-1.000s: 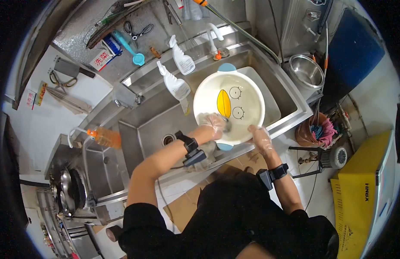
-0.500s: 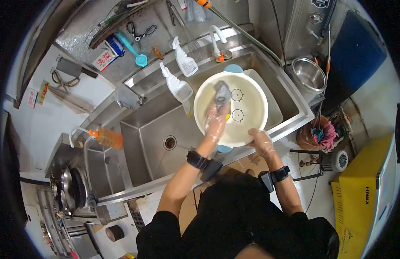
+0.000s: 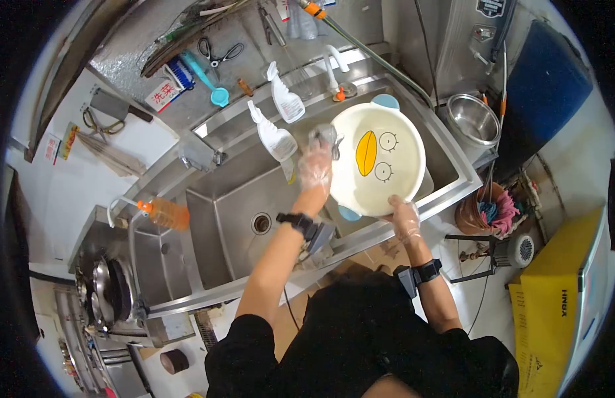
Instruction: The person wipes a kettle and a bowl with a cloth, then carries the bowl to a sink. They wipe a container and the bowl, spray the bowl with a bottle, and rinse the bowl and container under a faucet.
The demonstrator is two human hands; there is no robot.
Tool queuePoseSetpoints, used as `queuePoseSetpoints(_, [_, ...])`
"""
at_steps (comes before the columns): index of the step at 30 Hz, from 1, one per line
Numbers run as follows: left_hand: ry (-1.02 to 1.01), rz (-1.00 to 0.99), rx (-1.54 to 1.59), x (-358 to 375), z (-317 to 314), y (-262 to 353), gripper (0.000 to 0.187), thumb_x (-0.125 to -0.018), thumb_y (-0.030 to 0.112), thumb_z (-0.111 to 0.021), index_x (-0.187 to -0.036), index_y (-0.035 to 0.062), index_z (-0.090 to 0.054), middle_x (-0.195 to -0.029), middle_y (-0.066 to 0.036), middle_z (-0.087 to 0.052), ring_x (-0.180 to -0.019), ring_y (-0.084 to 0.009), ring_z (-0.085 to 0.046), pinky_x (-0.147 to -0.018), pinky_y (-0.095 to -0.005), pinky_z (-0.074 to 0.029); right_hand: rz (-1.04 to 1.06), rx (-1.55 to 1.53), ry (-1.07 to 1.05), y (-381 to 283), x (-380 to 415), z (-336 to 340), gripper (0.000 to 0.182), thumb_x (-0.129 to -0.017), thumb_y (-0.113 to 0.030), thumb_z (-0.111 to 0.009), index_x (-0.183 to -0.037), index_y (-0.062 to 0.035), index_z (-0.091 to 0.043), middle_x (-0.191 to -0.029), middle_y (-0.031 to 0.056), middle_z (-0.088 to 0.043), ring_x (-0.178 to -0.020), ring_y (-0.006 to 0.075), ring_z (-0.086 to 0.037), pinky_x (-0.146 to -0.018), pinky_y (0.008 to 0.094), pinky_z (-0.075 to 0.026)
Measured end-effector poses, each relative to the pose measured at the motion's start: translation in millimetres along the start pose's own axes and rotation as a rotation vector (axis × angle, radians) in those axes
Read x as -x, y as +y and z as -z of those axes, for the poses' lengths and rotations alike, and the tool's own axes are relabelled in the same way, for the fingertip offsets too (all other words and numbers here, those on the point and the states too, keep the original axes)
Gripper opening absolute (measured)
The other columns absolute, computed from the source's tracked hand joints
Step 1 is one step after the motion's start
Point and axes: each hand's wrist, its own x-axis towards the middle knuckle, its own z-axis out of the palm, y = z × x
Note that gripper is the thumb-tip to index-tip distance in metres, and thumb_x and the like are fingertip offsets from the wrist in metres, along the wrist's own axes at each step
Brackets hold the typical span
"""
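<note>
A cream plastic basin (image 3: 400,182) is held over the sink, with a yellow beak and two round eyes drawn inside and blue tabs on its rim. My right hand (image 3: 405,220), in a clear plastic glove, grips its near rim, thumb on the inner side. At the left rim, my gloved left hand (image 3: 316,166) is closed around a grey cloth (image 3: 327,134), which is blurred by motion. Two white spray bottles (image 3: 277,141) (image 3: 287,99) stand along the sink's back edge, close to my left hand.
The faucet (image 3: 334,63) rises behind the basin. The steel sink (image 3: 231,199) spreads leftward, with an orange soap bottle (image 3: 167,213) at its far left. Steel bowls (image 3: 473,116) are stacked on the right, above a bucket of cloths (image 3: 490,209). A hose (image 3: 374,50) crosses the back.
My left hand has moved the grey cloth from inside the basin leftward to its rim. The basin has shifted slightly right and turned, uncovering the yellow beak. My right hand stays on the rim.
</note>
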Motion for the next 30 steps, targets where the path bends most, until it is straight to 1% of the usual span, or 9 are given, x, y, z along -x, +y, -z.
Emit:
queuePoseSetpoints(6, [0.157,-0.019,0.119,13,24,1,0.034,-0.081,0.009,-0.049,-0.115,0.0068,-0.050,-0.104,-0.011,-0.055,-0.094,-0.0260,-0.055,-0.081,-0.0346,-0.048,-0.033,-0.028,-0.035,2,-15,21,0.042,-0.083,-0.016,-0.049,-0.112,0.0146,-0.046,-0.104,0.0227,-0.058,-0.089,0.0321,-0.062,-0.073,0.0402,-0.055])
queuePoseSetpoints(14, [0.532,-0.941,-0.373,-53,37,0,0.034,-0.079,0.020,-0.048,-0.109,0.0066,-0.056,-0.114,-0.010,-0.054,-0.112,-0.0239,-0.047,-0.093,-0.0363,-0.038,-0.021,0.327,-0.231,17,-24,15,0.037,-0.085,-0.016,-0.050,-0.111,0.0101,-0.049,-0.103,0.0176,-0.059,-0.085,0.0277,-0.062,-0.070,0.0365,-0.054])
queuePoseSetpoints(15, [0.206,-0.944,-0.530,-53,40,0,0.038,-0.082,0.019,-0.047,-0.120,0.0110,-0.051,-0.131,-0.007,-0.046,-0.125,-0.0207,-0.038,-0.107,-0.0373,-0.028,-0.024,0.331,-0.233,16,-23,14,0.037,-0.085,-0.016,-0.050,-0.111,0.0101,-0.049,-0.103,0.0176,-0.059,-0.085,0.0277,-0.062,-0.070,0.0365,-0.054])
queuePoseSetpoints(17, [0.075,-0.749,-0.029,-59,-24,-21,0.037,-0.081,0.019,-0.048,-0.116,0.0102,-0.055,-0.132,-0.008,-0.044,-0.128,-0.0198,-0.035,-0.110,-0.0375,-0.022,-0.085,0.053,-0.095,3,-11,6,0.037,-0.085,-0.016,-0.051,-0.110,0.0097,-0.051,-0.103,0.0182,-0.059,-0.086,0.0275,-0.062,-0.070,0.0373,-0.054])
queuePoseSetpoints(18, [0.221,-0.842,-0.337,-44,-20,-27,0.034,-0.081,0.020,-0.048,-0.112,0.0129,-0.059,-0.128,-0.008,-0.048,-0.128,-0.0209,-0.034,-0.110,-0.0387,-0.022,-0.086,0.048,-0.088,3,-14,10,0.037,-0.085,-0.016,-0.051,-0.110,0.0097,-0.051,-0.103,0.0182,-0.059,-0.086,0.0275,-0.062,-0.070,0.0373,-0.054])
queuePoseSetpoints(23, [-0.250,-0.677,0.083,41,31,20,0.034,-0.088,0.035,-0.037,-0.106,0.0154,-0.059,-0.104,-0.009,-0.058,-0.101,-0.0266,-0.053,-0.091,-0.0423,-0.039,0.007,0.098,-0.059,15,-31,13,0.052,-0.086,-0.035,-0.056,-0.111,0.0099,-0.050,-0.102,0.0182,-0.060,-0.083,0.0266,-0.063,-0.072,0.0374,-0.056])
queuePoseSetpoints(25, [-0.334,-0.568,0.711,65,-34,40,0.038,-0.090,0.037,-0.035,-0.106,0.0110,-0.057,-0.105,-0.012,-0.057,-0.099,-0.0303,-0.053,-0.089,-0.0455,-0.040,-0.013,0.121,0.000,16,-30,6,0.057,-0.085,-0.040,-0.056,-0.112,0.0095,-0.050,-0.101,0.0179,-0.060,-0.082,0.0260,-0.063,-0.071,0.0371,-0.056])
queuePoseSetpoints(28, [-0.647,-0.399,0.671,66,-3,53,0.051,-0.094,0.043,-0.028,-0.133,0.0122,-0.040,-0.133,-0.017,-0.042,-0.123,-0.0328,-0.040,-0.102,-0.0460,-0.032,0.027,0.023,0.004,24,-34,7,0.059,-0.087,-0.044,-0.055,-0.114,0.0083,-0.049,-0.101,0.0173,-0.059,-0.083,0.0251,-0.062,-0.070,0.0369,-0.057])
queuePoseSetpoints(30, [-0.418,-0.455,0.431,67,6,39,0.046,-0.093,0.039,-0.034,-0.129,0.0133,-0.044,-0.127,-0.014,-0.048,-0.119,-0.0296,-0.045,-0.102,-0.0418,-0.033,0.017,-0.067,-0.056,26,-40,13,0.057,-0.088,-0.042,-0.053,-0.117,0.0068,-0.048,-0.107,0.0174,-0.057,-0.088,0.0253,-0.061,-0.071,0.0369,-0.056])
